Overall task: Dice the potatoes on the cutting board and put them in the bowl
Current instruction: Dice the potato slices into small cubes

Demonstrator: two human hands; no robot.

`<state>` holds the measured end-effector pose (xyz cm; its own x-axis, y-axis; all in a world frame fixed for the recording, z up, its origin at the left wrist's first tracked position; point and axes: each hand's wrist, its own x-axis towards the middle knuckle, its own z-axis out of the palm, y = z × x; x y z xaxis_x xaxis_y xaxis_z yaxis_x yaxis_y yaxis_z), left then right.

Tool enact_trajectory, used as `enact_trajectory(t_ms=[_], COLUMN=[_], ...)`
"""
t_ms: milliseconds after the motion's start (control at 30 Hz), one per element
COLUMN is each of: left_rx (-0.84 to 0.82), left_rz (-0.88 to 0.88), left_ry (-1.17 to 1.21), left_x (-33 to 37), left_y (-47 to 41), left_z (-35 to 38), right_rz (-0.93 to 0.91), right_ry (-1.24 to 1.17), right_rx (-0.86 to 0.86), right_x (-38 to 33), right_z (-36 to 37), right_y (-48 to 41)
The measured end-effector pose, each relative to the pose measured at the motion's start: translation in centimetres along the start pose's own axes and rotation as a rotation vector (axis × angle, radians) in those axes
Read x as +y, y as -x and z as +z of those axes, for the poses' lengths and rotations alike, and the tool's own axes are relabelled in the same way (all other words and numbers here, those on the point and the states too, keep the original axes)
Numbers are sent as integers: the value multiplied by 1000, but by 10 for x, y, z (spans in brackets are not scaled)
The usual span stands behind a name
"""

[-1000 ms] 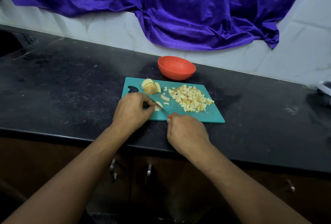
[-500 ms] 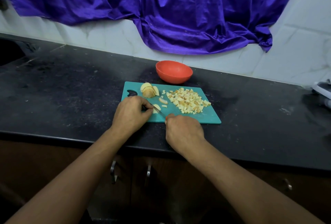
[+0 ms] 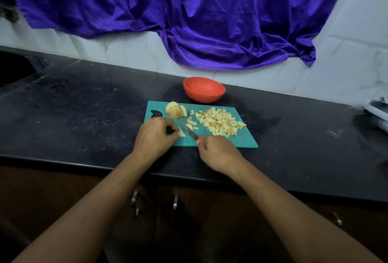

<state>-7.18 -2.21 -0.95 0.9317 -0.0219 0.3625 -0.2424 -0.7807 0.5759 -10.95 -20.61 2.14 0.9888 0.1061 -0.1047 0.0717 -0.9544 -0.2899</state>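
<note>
One potato slice (image 3: 182, 133) under left hand (image 3: 156, 135), knife (image 3: 190, 131) in right hand (image 3: 218, 153) alongside.

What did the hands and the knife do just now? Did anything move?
The knife slid a little to the right, off the potato piece that the left hand holds. The right hand kept its grip on the knife. The diced pile, the slices, the cutting board and the bowl stayed put.
</note>
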Motion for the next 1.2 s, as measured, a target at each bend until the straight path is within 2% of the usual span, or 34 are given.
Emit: enact_trajectory(t_ms=[233, 567, 767, 900, 1033, 1100, 1200], left_rx=[21, 16, 24, 16, -10, -23, -59], left_rz=[3, 9, 2, -9, -8, -4, 10], left_ry=[-4, 4, 18, 21, 23, 42, 82], left_x=[-1, -5, -7, -7, -6, -7, -10], left_y=[1, -1, -1, 0, -2, -5, -12], left_z=[1, 3, 4, 3, 2, 1, -3], right_rz=[-131, -222, -205, -128, -145, -107, 5], right_ry=[116, 232, 309, 130, -63, -311, -886], right_rx=[164, 165, 180, 160, 118, 112, 93], right_x=[-1, -1, -5, 2, 11, 18, 31], right_z=[13, 16, 17, 14, 7, 6, 5], right_y=[10, 6, 3, 2, 3, 2, 3])
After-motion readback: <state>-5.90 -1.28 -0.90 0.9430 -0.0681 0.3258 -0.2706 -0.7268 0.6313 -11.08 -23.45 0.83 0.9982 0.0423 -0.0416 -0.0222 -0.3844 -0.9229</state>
